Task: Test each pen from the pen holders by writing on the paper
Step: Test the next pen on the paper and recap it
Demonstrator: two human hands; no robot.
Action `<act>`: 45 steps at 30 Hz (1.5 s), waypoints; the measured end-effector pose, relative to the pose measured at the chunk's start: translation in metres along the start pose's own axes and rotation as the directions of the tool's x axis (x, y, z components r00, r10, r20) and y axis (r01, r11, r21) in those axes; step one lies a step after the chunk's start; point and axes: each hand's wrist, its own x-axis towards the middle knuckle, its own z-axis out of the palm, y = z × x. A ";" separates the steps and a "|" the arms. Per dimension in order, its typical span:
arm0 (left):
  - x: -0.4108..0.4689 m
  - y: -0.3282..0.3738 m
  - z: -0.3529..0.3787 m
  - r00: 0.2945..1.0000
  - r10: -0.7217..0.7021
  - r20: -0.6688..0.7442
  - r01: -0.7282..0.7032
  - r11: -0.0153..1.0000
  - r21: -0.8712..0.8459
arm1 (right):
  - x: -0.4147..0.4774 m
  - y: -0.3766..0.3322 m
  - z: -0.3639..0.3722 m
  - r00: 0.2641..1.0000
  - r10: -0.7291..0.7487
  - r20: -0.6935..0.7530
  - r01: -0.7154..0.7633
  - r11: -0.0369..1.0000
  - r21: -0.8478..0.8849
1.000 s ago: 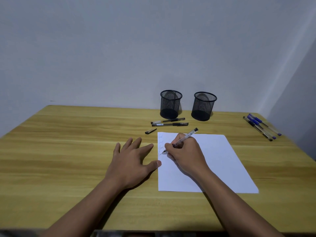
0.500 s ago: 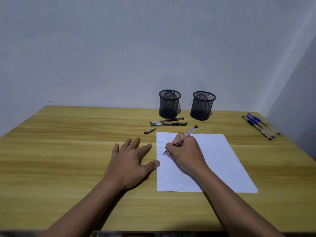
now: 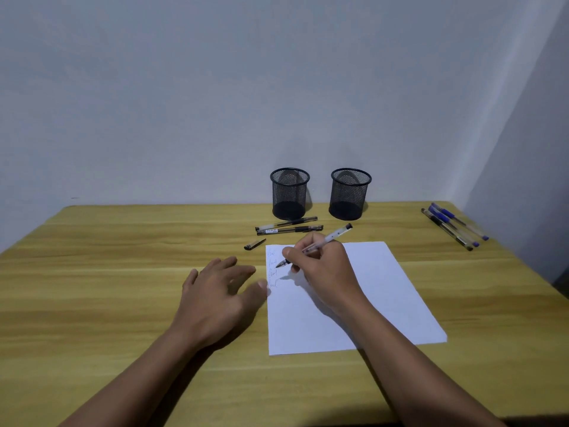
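Gripping clear pen (image 3: 320,243), R hand (image 3: 323,269) over scribbled paper (image 3: 369,291).

This looks like a plain study or office corner, though little of the room shows. A wooden desk (image 3: 123,272) stands against a bare pale wall (image 3: 215,87). At the desk's far edge stand two black mesh pen holders (image 3: 289,194); pens (image 3: 289,227) and a sheet of paper (image 3: 385,291) lie just in front.
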 end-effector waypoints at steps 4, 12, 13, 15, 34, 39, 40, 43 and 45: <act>0.026 0.008 -0.001 0.973 -0.118 -0.199 0.089 0.985 -0.147 | -0.003 -0.008 -0.011 1.000 0.008 -0.021 -0.005 0.988 0.154; 0.073 0.005 0.024 0.951 -0.108 -0.290 0.145 0.983 0.111 | -0.012 -0.009 -0.035 0.997 0.046 -0.068 -0.032 0.979 0.201; 0.073 0.005 0.024 0.948 -0.105 -0.299 0.143 0.984 0.108 | -0.013 -0.008 -0.038 0.996 0.047 -0.072 -0.031 0.978 0.204; 0.070 0.005 0.022 0.944 -0.111 -0.311 0.133 0.990 0.050 | -0.014 -0.007 -0.044 0.995 0.050 -0.082 -0.032 0.979 0.204; 0.027 0.095 -0.021 0.962 0.236 -0.135 -0.272 0.811 -0.518 | -0.019 -0.037 -0.072 0.998 0.022 -0.052 -0.001 0.929 0.370; 0.020 0.106 -0.020 0.972 0.212 -0.099 -0.225 0.736 -0.638 | -0.022 -0.040 -0.075 1.000 0.017 -0.008 -0.013 0.913 0.409; 0.018 0.107 -0.020 0.977 0.196 -0.085 -0.202 0.712 -0.672 | -0.023 -0.041 -0.076 1.000 0.019 -0.001 -0.017 0.909 0.417; 0.016 0.111 -0.021 0.987 0.149 -0.064 -0.145 0.629 -0.764 | -0.023 -0.044 -0.075 1.000 0.029 0.003 -0.027 0.894 0.446; 0.016 0.113 -0.021 0.990 0.128 -0.056 -0.122 0.593 -0.796 | -0.023 -0.045 -0.075 1.000 0.030 -0.003 -0.025 0.896 0.444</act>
